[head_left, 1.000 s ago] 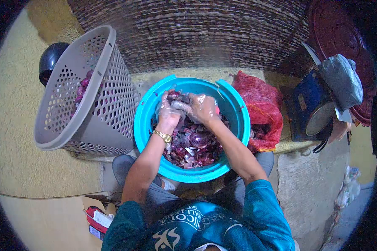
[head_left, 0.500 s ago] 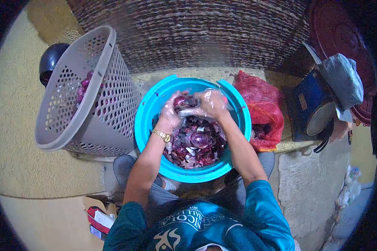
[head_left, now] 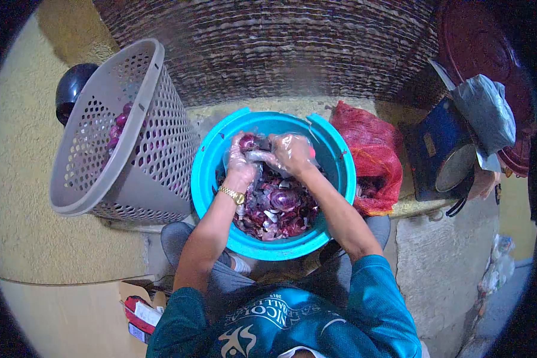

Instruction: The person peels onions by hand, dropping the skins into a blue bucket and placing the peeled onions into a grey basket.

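Note:
My left hand (head_left: 240,164), in a clear plastic glove and with a gold watch at the wrist, is closed around a red onion (head_left: 247,142). Close on its right, my right hand (head_left: 292,152), gloved too, is curled shut by the onion. A small red end (head_left: 312,153) pokes out of that fist, like a handle tip; the rest of it is hidden. Both hands are over a turquoise tub (head_left: 201,179) holding loose purple onion skins (head_left: 262,218). Among the skins lies another red onion (head_left: 284,200).
A tilted grey perforated basket (head_left: 167,131) with several red onions (head_left: 120,126) is at left, a dark round object (head_left: 74,89) behind it. Right of the tub sits a red mesh sack (head_left: 370,155). Farther right stands a blue dial scale (head_left: 438,149) with a grey plastic package (head_left: 486,110) on top.
Both hands, with the onion between them, have shifted slightly left inside the tub. My right fist has turned a little; the left keeps its hold on the onion.

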`<state>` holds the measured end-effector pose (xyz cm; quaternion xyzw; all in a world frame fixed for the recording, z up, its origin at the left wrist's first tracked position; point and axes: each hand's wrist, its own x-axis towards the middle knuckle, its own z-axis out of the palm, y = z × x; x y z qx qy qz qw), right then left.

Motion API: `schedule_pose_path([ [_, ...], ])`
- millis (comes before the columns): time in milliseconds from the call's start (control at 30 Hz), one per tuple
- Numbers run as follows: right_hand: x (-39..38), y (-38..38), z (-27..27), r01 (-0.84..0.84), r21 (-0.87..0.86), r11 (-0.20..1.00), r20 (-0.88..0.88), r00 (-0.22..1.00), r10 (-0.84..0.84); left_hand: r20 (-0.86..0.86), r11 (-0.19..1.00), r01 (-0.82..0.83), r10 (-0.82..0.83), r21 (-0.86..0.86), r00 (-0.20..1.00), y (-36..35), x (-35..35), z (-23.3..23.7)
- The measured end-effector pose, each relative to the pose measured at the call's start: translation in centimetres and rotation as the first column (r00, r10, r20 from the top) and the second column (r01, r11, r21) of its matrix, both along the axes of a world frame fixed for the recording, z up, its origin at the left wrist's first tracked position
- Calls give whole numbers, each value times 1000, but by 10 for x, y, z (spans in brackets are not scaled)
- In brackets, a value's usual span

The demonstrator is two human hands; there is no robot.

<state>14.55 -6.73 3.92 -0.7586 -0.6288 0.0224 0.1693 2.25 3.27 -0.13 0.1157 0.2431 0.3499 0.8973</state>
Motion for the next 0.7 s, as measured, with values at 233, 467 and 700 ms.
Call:
schedule_pose_path([
  [233,-5,9,-13,45,88,995,-41,998,-42,140,1000,5,-3,-14,990,16,-1,-17],
  [467,16,1,-14,-21,210,977,28,1000,15,21,962,231,-236,145,972,-4,-5,21],
  [700,-4,-4,1,59,95,994,-199,979,-39,-40,998,7,-4,68,999,0,4,0],
])
